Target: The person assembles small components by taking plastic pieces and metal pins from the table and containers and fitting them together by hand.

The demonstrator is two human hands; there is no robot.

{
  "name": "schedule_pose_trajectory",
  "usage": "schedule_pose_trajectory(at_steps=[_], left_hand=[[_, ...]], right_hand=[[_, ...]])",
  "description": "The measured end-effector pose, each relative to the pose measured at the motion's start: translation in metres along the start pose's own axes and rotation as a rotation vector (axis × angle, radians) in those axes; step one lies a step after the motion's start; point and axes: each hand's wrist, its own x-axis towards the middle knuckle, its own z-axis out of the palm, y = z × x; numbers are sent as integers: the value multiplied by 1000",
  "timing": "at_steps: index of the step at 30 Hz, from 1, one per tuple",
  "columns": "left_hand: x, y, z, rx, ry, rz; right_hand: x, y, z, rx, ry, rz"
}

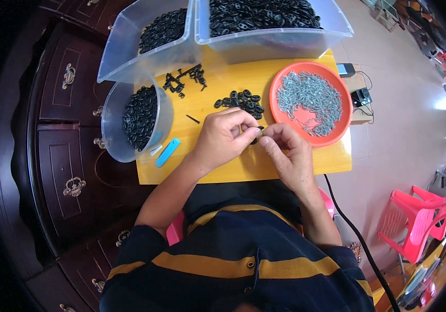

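Both hands meet over the yellow tabletop (306,161): left hand (222,136) and right hand (285,153) fingers pinch one small black ring (255,138) between them, its axis too hidden to tell.

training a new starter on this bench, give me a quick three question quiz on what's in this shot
1. True or false: the orange plate right of the hands holds small silvery metal pieces.
2. Multiple choice: the blue flat tool lies (a) in the round clear tub, (b) on the yellow board left of the left hand, (c) on the orange plate.
3. Fill in: between the fingertips of the left hand and right hand sits a small ____ part.

Key
1. True.
2. b; it lies just below the tub, which is filled with black rings.
3. Black; both hands pinch it above the board, near the loose pile of black parts.
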Motion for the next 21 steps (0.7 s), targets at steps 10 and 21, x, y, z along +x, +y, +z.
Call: schedule_pose_trajectory(at_steps=[10, 21], left_hand=[[0, 19, 1, -96, -75, 46], [54, 18, 30, 229, -164, 261]], right_hand=[[0, 2, -2, 453, 47, -6], [-9, -8, -8, 270, -673, -35]])
